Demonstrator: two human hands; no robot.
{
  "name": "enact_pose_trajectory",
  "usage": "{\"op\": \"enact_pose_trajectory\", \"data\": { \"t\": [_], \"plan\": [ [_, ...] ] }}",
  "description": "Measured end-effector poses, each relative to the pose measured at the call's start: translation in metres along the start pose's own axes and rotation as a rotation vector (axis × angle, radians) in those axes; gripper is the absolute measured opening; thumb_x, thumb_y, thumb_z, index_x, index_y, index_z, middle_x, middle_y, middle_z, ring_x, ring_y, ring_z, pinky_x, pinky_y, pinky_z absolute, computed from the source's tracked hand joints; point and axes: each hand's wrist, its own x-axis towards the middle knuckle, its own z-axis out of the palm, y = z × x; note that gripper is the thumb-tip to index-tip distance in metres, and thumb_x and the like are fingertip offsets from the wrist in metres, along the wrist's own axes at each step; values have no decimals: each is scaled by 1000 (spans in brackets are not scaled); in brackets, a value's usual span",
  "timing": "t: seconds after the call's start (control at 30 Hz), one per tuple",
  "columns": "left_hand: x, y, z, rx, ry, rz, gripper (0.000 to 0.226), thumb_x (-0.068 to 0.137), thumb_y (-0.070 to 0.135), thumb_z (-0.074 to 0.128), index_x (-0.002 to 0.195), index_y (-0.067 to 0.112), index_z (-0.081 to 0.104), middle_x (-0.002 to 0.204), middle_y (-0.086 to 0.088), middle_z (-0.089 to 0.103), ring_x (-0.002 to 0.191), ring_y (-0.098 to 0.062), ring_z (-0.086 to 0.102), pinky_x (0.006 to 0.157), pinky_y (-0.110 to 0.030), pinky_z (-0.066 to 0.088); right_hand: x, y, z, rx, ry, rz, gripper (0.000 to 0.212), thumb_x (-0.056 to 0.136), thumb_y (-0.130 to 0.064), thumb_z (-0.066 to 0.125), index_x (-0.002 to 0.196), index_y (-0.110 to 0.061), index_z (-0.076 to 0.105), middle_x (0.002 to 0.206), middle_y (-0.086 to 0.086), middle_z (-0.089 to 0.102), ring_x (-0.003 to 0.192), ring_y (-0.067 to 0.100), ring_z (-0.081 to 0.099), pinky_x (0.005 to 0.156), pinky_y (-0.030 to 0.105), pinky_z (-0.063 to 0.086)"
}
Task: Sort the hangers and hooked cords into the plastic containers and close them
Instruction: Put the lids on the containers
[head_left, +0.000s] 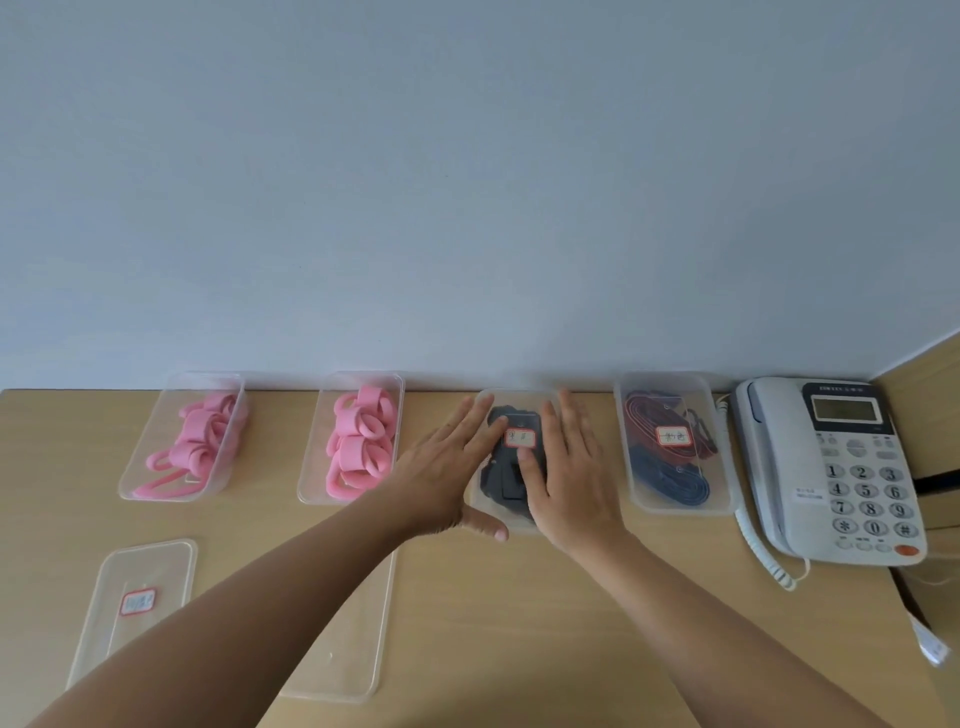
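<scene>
Two hands (447, 473) (571, 478) flat on container lid (519, 415), fingers straight, arms outstretched

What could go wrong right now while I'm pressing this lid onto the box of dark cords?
1. The left hand and right hand press flat on the lid. If one of the dark cords is caught under the rim, the lid may not snap shut.
2. The pink hangers in the next open box seem piled high, so its loose lid may not seat either.
</scene>
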Motion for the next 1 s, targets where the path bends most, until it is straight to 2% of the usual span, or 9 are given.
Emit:
{"op": "enact_pose_trajectory", "data": {
  "t": [0.07,0.17,0.3,0.4,0.57,0.7,0.77,0.9,1.0],
  "plan": [
    [-7,3,-1,9,113,-27,131,65,92,49,164,13,17,174,-3,1,160,-23,-5,125,-38,11,-19,-3,4,84,0,79,70,102,-51,18,159,-9,14,167,13,7,155,25,7,125,41,18],
    [-20,5,3,-28,242,-32,106,75,78,56,149,2,49,158,-14,46,150,-34,37,119,-52,39,-34,-1,12,82,-45,88,72,102,-49,13,158,-5,12,167,13,2,155,23,8,123,40,24],
    [-19,3,5,-68,183,-61,102,81,70,62,157,5,39,165,-11,35,156,-27,25,123,-35,19,-26,6,12,-2,-41,43,72,102,-48,13,156,0,21,167,16,6,153,28,17,121,40,27],
    [-16,3,1,-21,206,-71,98,82,66,69,155,7,43,164,-9,39,154,-27,29,123,-41,27,-23,7,11,-65,-54,28,73,102,-47,13,155,1,22,166,17,7,153,32,17,122,42,25],
    [-23,4,7,26,190,-111,95,84,73,59,157,14,39,160,-3,45,152,-29,32,119,-45,32,-27,-6,4,-133,-76,100,66,106,-44,22,158,-4,19,167,14,1,154,35,6,125,45,15],
    [-45,-1,9,-30,388,-30,69,89,52,73,138,6,62,140,-15,63,134,-39,55,105,-53,51,-49,-42,6,-16,283,-3,48,99,-32,46,132,0,59,146,24,48,135,43,44,111,51,38],
    [-68,-17,13,-54,578,29,49,88,31,82,125,2,70,125,-16,70,117,-38,66,94,-50,57,-67,-68,20,35,383,-63,35,96,-27,53,119,-3,67,131,21,58,120,40,53,103,48,44],
    [-133,-68,17,-94,836,21,29,85,11,80,113,3,76,111,-12,73,100,-33,68,88,-43,56,-103,-133,56,83,301,-150,13,88,-13,67,99,-7,71,112,19,65,101,36,63,87,44,53],
    [-182,-106,19,-139,867,-96,30,81,2,83,110,3,77,107,-10,73,96,-32,68,86,-37,55,-119,-184,83,-1,115,-153,24,87,-27,70,106,-13,70,123,19,62,106,39,63,85,43,55]
  ]
}}
